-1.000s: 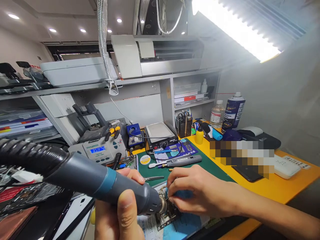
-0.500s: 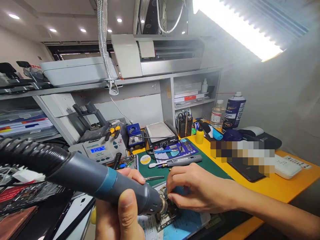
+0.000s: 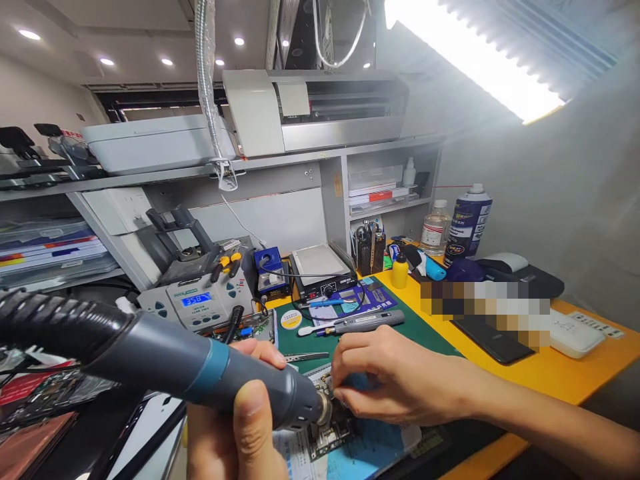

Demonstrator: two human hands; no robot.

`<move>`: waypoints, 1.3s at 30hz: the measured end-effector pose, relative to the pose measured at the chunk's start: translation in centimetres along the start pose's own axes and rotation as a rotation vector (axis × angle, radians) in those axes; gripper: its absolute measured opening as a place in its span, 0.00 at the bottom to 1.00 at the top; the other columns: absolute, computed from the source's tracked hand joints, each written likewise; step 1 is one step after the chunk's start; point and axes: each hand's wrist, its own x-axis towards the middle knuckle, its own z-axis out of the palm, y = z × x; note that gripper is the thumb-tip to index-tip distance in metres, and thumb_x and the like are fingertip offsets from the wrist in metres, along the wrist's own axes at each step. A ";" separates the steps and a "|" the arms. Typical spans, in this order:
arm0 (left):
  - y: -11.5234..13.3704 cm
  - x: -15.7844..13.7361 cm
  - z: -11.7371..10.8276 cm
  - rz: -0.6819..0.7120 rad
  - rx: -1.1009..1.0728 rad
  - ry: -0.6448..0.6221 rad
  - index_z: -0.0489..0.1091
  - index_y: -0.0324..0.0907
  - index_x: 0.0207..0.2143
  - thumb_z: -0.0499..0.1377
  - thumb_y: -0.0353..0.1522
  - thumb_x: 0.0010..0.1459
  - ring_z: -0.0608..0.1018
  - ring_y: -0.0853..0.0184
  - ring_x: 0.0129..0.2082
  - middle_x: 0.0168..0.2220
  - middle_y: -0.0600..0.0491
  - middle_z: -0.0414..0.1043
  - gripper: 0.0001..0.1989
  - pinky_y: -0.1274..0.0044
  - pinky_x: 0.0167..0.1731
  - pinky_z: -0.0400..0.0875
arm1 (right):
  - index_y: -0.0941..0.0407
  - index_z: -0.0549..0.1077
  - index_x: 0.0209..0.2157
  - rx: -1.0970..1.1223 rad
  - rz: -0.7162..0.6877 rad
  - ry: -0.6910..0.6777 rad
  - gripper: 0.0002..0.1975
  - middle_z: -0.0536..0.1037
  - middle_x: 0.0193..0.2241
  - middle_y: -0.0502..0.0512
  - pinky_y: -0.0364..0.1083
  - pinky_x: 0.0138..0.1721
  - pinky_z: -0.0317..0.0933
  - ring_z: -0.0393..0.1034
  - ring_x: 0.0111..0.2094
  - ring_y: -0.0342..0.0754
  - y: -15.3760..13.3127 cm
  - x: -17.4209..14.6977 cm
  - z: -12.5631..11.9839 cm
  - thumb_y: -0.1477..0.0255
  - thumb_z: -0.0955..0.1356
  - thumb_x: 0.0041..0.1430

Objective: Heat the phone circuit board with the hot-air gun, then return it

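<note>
My left hand (image 3: 253, 427) is wrapped around the dark grey handle of a hot air gun (image 3: 155, 357), thumb on the near side. The gun's metal nozzle points down to the right, close over a small dark circuit board (image 3: 333, 437). At the board's upper right edge, my right hand (image 3: 395, 377) is closed with thumb and fingers pinched. Whatever it holds, if anything, is hidden. The board lies on blue and white printed sheets (image 3: 380, 447). Behind it, a pair of metal tweezers (image 3: 307, 357) rests on the green mat (image 3: 430, 333).
A hot air station (image 3: 200, 303) with a lit display stands at the back left, beside a hot plate (image 3: 320, 263). A grey pen-shaped tool (image 3: 367, 321) lies behind my right hand. Rightward are a yellow bottle (image 3: 399, 272), a spray can (image 3: 467, 227) and a black phone (image 3: 493, 340).
The hot air gun and my left hand have shifted slightly left, the nozzle moving a little across the board. My right hand stays almost still.
</note>
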 end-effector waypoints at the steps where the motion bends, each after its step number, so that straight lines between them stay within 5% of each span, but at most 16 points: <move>1: -0.1 0.0 0.0 0.003 -0.010 0.009 0.74 0.46 0.39 0.64 0.51 0.56 0.76 0.69 0.37 0.33 0.57 0.75 0.20 0.82 0.29 0.67 | 0.60 0.81 0.38 -0.002 -0.001 -0.002 0.06 0.81 0.35 0.55 0.40 0.36 0.66 0.75 0.34 0.45 0.0 0.0 0.0 0.78 0.71 0.59; 12: 0.4 -0.1 0.2 0.023 0.035 0.008 0.74 0.46 0.38 0.63 0.52 0.57 0.75 0.67 0.40 0.33 0.57 0.75 0.20 0.80 0.38 0.69 | 0.58 0.80 0.39 -0.051 -0.014 0.012 0.07 0.80 0.36 0.54 0.40 0.36 0.66 0.75 0.33 0.45 0.1 -0.5 0.2 0.78 0.70 0.59; 21: 0.6 -0.2 0.4 0.028 0.022 -0.032 0.73 0.46 0.39 0.61 0.50 0.60 0.73 0.69 0.39 0.34 0.57 0.73 0.17 0.80 0.33 0.66 | 0.57 0.80 0.35 -0.117 0.038 0.052 0.06 0.78 0.32 0.54 0.42 0.29 0.60 0.69 0.29 0.45 -0.9 -1.5 0.3 0.77 0.68 0.58; 32: 1.1 -0.5 0.7 0.018 0.034 -0.013 0.73 0.46 0.37 0.61 0.51 0.59 0.73 0.66 0.41 0.34 0.56 0.72 0.18 0.77 0.44 0.68 | 0.57 0.80 0.33 -0.150 0.079 0.091 0.07 0.76 0.29 0.52 0.42 0.29 0.57 0.67 0.27 0.43 -1.2 -1.6 0.5 0.76 0.68 0.59; 39: 1.1 -0.4 0.3 0.019 0.010 -0.033 0.73 0.46 0.39 0.62 0.50 0.58 0.73 0.66 0.39 0.34 0.55 0.73 0.18 0.79 0.40 0.70 | 0.56 0.79 0.33 -0.121 0.091 0.081 0.05 0.77 0.30 0.51 0.41 0.30 0.59 0.68 0.28 0.43 -1.2 -1.6 0.4 0.76 0.69 0.59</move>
